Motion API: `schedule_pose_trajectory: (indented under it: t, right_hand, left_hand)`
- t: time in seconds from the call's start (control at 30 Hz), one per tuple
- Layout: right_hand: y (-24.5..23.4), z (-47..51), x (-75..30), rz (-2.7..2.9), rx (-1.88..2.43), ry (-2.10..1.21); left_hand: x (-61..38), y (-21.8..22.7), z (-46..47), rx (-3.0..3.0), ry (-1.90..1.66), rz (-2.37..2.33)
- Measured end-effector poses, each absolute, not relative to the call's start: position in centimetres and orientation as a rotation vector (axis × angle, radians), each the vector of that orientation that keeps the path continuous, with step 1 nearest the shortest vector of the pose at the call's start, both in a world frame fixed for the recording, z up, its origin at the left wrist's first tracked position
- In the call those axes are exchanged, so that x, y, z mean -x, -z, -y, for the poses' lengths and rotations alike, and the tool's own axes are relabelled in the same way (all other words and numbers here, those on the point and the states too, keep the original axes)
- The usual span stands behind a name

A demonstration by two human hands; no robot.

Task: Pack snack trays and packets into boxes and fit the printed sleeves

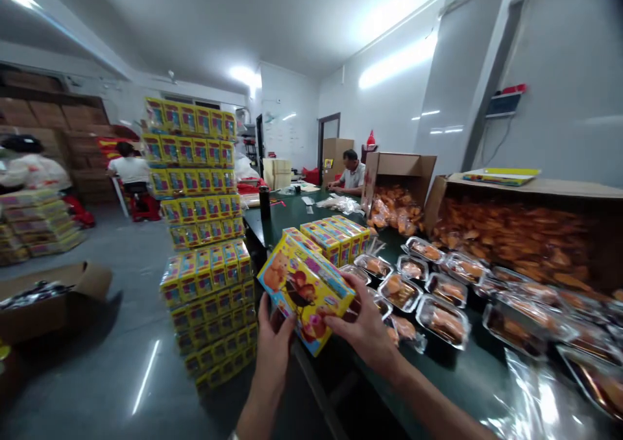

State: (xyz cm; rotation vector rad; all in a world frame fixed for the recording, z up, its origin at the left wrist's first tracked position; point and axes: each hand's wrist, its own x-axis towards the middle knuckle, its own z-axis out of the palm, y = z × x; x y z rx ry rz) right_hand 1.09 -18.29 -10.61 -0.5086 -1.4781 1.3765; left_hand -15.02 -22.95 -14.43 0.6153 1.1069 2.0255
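Observation:
A yellow printed carton box [306, 291] is held tilted above the near edge of the green table, its picture face towards me. My left hand [275, 326] grips its lower left side, thumb at the bottom edge. Around the right end my right hand [363, 320] is closed, with the thumb on the front face. Just behind the box, a row of similar yellow boxes [335, 235] stands on the table. To the right of my right hand lie several clear-wrapped foil trays [442, 323] with orange-brown contents.
At my left rises a tall stack of yellow boxes [207, 265]. Big cardboard boxes [440, 203] of wrapped orange pieces line the table's right side. A black bottle [264, 202] stands at the table's left edge. A person [353, 174] sits at the far end; others work at left.

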Motion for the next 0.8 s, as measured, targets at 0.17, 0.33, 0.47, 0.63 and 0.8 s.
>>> schedule_pose_trajectory:
  t: [0.17,0.33,0.47,0.63,0.8]
  right_hand:
    - [7.3,14.7,5.1,1.713,0.491,-1.038]
    - [2.1,9.5,2.8,1.572,0.44,-0.86]
    - [0.2,5.6,0.0,1.438,0.489,-0.727]
    - [2.3,2.9,0.8,1.439,0.575,-0.667]
    - [4.1,0.6,5.6,1.522,0.602,-0.564]
  left_hand:
    - [21.3,13.0,20.6,-0.704,-2.104,-1.129]
    - [23.4,9.1,15.3,-1.664,-1.887,-1.55]
    - [24.6,6.8,7.9,-2.077,-1.509,-1.737]
    - [26.4,7.2,4.8,-2.336,-1.078,-1.703]
    - [27.9,8.9,6.7,-2.443,-0.977,-1.653]
